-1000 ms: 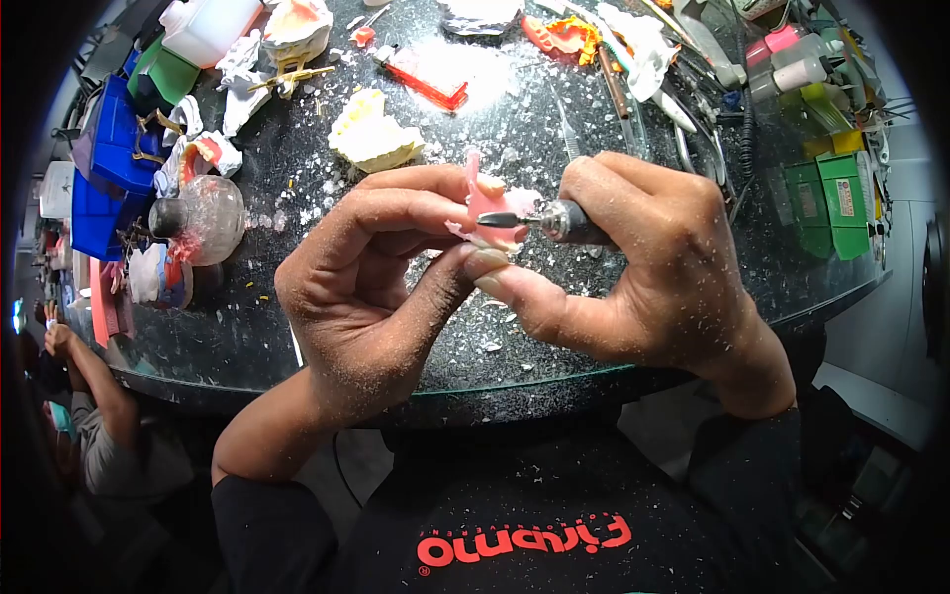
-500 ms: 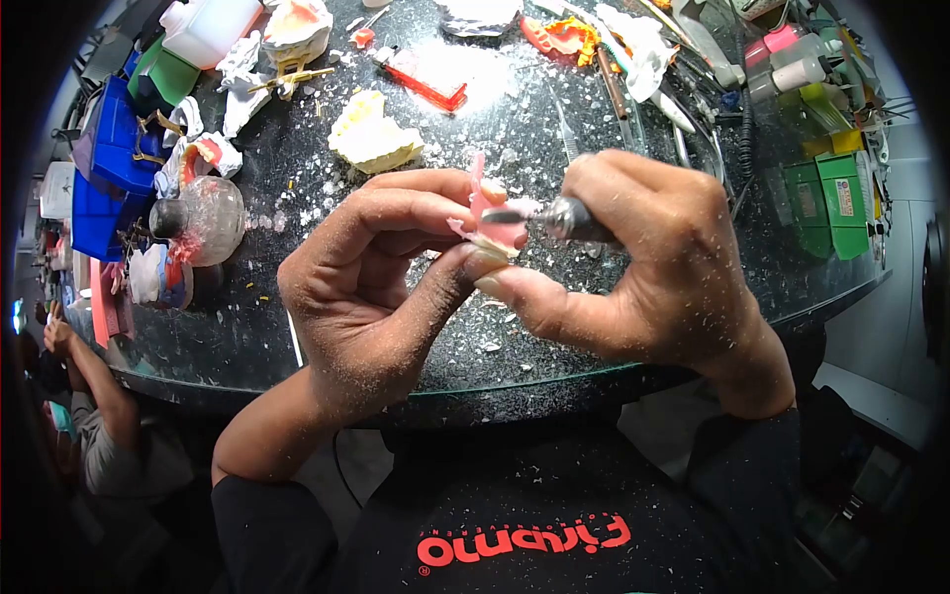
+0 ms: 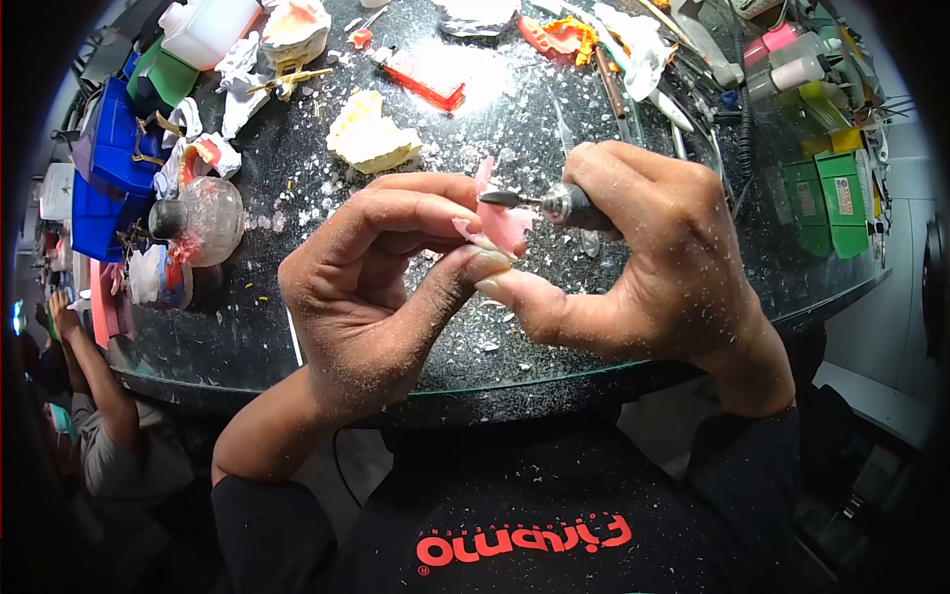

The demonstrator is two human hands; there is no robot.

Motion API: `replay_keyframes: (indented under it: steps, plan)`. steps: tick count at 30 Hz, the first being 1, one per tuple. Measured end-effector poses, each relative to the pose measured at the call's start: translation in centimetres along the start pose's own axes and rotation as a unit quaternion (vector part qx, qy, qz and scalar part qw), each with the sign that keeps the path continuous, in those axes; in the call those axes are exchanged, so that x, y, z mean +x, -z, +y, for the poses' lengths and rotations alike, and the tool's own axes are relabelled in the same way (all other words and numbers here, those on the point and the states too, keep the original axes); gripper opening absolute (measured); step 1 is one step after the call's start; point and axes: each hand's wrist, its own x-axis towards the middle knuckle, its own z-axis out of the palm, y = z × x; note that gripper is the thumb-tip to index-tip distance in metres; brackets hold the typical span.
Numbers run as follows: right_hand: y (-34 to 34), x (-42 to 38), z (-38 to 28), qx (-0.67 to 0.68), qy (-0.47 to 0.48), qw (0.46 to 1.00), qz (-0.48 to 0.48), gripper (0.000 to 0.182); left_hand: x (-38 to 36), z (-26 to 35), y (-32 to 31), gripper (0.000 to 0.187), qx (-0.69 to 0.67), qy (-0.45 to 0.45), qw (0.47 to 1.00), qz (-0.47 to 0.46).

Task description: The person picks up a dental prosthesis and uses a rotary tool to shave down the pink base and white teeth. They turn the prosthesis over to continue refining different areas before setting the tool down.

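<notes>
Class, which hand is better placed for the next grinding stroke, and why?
Likely the right hand: it holds the rotary tool, its bit at the pink piece; the left hand holds that piece.

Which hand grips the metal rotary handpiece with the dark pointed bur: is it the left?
No: the right hand grips the handpiece, while the left hand holds the thin pink piece.

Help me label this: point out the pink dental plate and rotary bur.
Pink dental plate (image 3: 507,227), head view: its broad face.
Rotary bur (image 3: 502,199), head view: middle of its dark cutting head.
</notes>
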Motion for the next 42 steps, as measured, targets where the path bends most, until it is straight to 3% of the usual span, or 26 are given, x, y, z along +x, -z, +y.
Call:
replay_keyframes:
  steps: [4, 9, 14, 17, 22, 31, 42]
  plan:
    - [0.6, 0.1, 0.0, 0.027, 0.015, 0.999, -0.02, 0.037, 0.1, 0.1, -0.1, 0.023, 0.027, -0.009, 1.0, 0.004]
    - [0.4, 0.6, 0.7, 0.164, 0.085, 0.981, 0.063, 0.016, 0.5, 0.5, 0.3, 0.026, 0.201, -0.084, 0.976, -0.028]
    - [-0.4, 0.6, 0.9, 0.209, 0.104, 0.971, 0.057, 0.018, 0.5, 1.2, 0.4, 0.026, 0.309, -0.115, 0.943, -0.047]
    - [-0.2, 0.9, 0.2, 0.239, 0.048, 0.967, 0.069, 0.029, 0.3, 0.7, 0.4, 0.025, 0.25, -0.108, 0.961, -0.042]
    - [-0.4, 0.8, 1.5, 0.08, 0.086, 0.992, 0.04, 0.052, 0.2, 1.1, 0.1, 0.019, 0.118, -0.041, 0.991, -0.042]
    - [-0.8, 0.5, 1.1, 0.058, 0.057, 0.996, 0.027, 0.053, 0.3, 0.6, -0.4, 0.02, -0.014, -0.036, 0.999, -0.014]
    - [-0.6, 0.3, 0.8, 0.047, 0.044, 0.998, 0.014, 0.054, 0.2, 0.5, -0.3, 0.019, 0.006, -0.031, 0.999, -0.015]
